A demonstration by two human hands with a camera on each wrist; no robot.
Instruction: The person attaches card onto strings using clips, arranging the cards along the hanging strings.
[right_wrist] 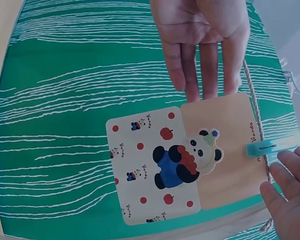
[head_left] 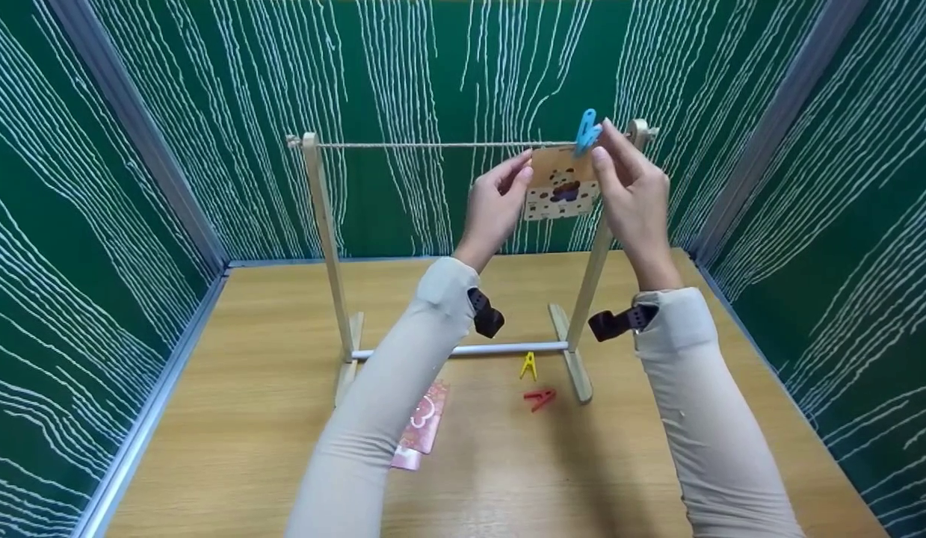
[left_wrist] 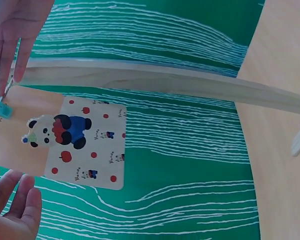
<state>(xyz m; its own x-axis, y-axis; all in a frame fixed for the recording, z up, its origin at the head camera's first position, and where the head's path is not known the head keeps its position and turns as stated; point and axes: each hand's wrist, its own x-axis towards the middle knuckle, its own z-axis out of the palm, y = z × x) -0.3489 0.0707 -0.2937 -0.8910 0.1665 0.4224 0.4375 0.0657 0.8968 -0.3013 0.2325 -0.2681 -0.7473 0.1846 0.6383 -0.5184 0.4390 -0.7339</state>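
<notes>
Panda card [head_left: 561, 196] is up at the far right, hanging off the rope [head_left: 433, 145] w/ a blue peg [head_left: 586, 133] on its top edge, near the right post of the wooden stand [head_left: 324, 217]. L hand [head_left: 496, 202] pinches the card's left edge btw thumb + finger. R hand [head_left: 636, 198] is loose, fingers right by the peg's handles, can't tell if touching tbh. Down on the table [head_left: 238, 418]: yellow peg [head_left: 529, 366], red peg [head_left: 541, 400] a bit nearer, pink cards [head_left: 427, 426] to the left, partly behind the L sleeve [head_left: 380, 418].
</notes>
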